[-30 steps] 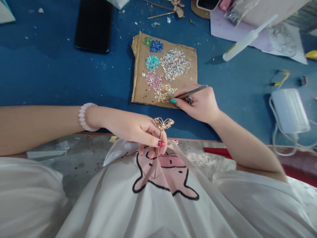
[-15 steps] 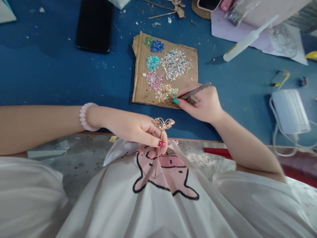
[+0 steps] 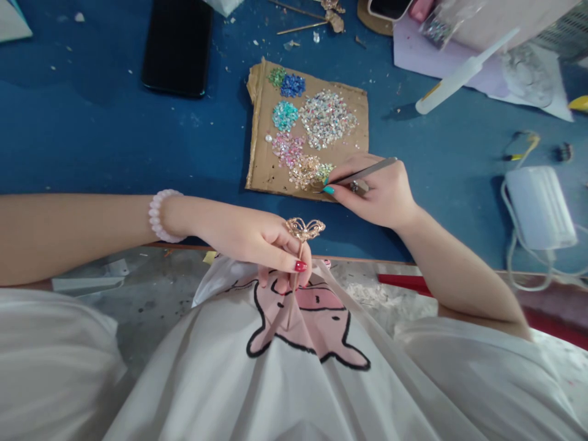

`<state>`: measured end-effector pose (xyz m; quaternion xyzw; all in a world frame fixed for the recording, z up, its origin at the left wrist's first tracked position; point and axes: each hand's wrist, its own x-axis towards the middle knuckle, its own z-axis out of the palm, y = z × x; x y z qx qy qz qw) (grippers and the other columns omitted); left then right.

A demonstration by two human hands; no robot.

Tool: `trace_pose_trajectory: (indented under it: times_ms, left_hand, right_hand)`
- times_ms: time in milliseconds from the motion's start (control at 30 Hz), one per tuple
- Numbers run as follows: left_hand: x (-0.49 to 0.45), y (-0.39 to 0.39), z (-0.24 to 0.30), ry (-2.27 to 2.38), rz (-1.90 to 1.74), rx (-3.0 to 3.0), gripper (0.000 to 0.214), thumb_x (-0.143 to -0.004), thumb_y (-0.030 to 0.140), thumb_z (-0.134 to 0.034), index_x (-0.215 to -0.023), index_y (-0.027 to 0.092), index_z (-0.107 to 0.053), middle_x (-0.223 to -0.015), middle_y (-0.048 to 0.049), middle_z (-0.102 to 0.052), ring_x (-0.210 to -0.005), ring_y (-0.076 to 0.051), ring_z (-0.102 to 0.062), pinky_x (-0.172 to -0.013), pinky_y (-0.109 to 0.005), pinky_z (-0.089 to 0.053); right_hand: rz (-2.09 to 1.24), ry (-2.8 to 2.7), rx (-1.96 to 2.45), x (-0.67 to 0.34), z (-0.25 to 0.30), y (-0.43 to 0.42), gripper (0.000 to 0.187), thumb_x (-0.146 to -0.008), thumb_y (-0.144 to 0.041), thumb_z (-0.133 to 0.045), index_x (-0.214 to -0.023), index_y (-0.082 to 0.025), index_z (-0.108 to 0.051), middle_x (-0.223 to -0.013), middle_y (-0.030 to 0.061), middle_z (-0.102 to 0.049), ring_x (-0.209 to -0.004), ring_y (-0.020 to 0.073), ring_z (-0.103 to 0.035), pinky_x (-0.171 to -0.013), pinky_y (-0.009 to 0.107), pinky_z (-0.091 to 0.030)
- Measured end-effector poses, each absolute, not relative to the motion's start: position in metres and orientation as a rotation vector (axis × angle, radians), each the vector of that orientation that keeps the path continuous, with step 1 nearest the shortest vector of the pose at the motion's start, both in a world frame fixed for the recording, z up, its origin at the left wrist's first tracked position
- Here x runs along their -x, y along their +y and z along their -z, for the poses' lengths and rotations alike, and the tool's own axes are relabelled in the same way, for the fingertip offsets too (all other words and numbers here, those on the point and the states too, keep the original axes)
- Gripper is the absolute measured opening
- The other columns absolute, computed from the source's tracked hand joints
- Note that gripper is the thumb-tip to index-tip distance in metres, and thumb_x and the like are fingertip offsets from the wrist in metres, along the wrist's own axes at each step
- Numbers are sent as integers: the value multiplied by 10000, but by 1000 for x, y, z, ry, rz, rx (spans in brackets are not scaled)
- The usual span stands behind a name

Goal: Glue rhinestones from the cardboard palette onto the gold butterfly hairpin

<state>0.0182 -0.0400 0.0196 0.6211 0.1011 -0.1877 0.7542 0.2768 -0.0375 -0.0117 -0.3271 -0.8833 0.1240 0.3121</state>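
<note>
The latest change is small and it is on the right side; the right hand (image 3: pixel 383 199), with fingers pressed together on the grey tweezers (image 3: pixel 367 170), sits a little further to the right over the lower edge of the cardboard piece (image 3: pixel 263 168) than it did one second ago; because of this, more of the light green chips (image 3: pixel 326 171) comes into sight, next to the champagne chips (image 3: pixel 303 173). I judge that the work is at this moment among the chips, and not at the hairpin; whether a chip is between the tweezer tips, I cannot tell, as they are too small.

Compared with the earlier frame, the left hand (image 3: pixel 255 242) keeps the same pose; its thumb and fingers are clamped on the stem of the gold butterfly hairpin (image 3: pixel 305 229), which is just below the centre of the frame, with the butterfly up and the stem pointing down before the white shirt (image 3: pixel 202 361); the hairpin shows no clear change. The cardboard and the black smartphone (image 3: pixel 177 49), on the blue table (image 3: pixel 92 141) at upper left, appear slightly more to the right; probably the head camera turns a little.
</note>
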Motion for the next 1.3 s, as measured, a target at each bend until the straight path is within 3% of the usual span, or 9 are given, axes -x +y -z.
trace_pose_trajectory:
  times_ms: [500, 733, 1300]
  left_hand:
    - [-18, -40, -18, 220, 396, -1338, 299, -1061, 286, -430, -1087, 182, -708, -1138, -46, -738, -949, -132, -710, -683, -158, -547]
    - [-17, -41, -19, 230, 406, -1344, 300, -1061, 294, -430, -1077, 186, -710, -1138, -45, -738, -915, -125, -705, -687, -159, -545]
    - [-17, -40, -17, 216, 413, -1368, 309, -1055, 349, -448, -1108, 216, -722, -1168, -42, -733, -936, -134, -694, -703, -162, -535]
  right_hand:
    - [-352, -2351, 909, -277, 11, -37, 112, -962, -258, -617, -957, -184, -700, -887, 45, -749, -838, 161, -728, -753, 297, -584]
    - [-338, -2357, 873, -277, 11, -37, 60, -936, -210, -652, -964, -178, -693, -898, 42, -751, -814, 151, -729, -707, 273, -579]
    - [-378, -2362, 951, -278, 10, -36, 141, -976, -289, -614, -977, -190, -713, -876, 57, -730, -849, 181, -718, -801, 329, -593]
